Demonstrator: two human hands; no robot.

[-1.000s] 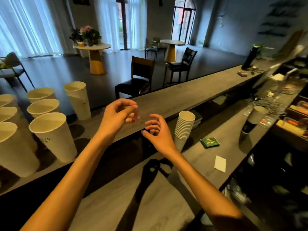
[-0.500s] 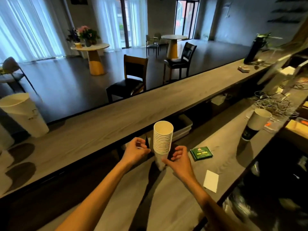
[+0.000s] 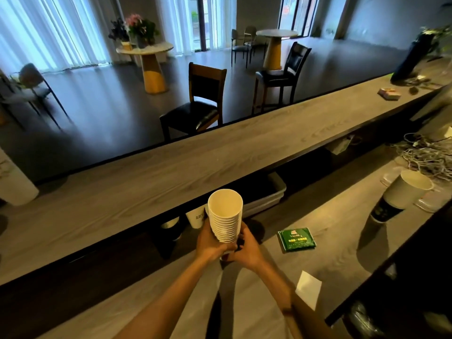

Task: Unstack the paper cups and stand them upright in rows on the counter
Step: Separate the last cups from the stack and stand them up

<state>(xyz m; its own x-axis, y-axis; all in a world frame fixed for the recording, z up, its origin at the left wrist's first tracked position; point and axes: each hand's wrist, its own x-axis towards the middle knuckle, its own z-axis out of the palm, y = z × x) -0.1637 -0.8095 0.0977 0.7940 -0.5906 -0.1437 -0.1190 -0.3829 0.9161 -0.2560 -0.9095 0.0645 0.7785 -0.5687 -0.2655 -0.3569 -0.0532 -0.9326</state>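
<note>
While both hands close around the lower part of the stack of cups [image 3: 226, 217], most of the unstacking looks to be ahead for this stack: its rims sit tightly nested, many deep, and no cup has been parted from it. The left hand [image 3: 210, 243] wraps the stack's left side with curled fingers, and the right hand [image 3: 247, 248] curls round its right side and base, so each grip is closed on the stack, which stands upright just over the lower surface [image 3: 330, 241], below the long raised surface [image 3: 171, 172]; whether its base touches that surface I cannot tell. One standing cup [image 3: 14, 182] shows at the left edge of the raised surface, so some placing seems done there, though how many stand in rows is out of view. A further cup [image 3: 401, 194] stands alone to the right, near a green packet [image 3: 296, 239] and a white card [image 3: 308, 288].
</note>
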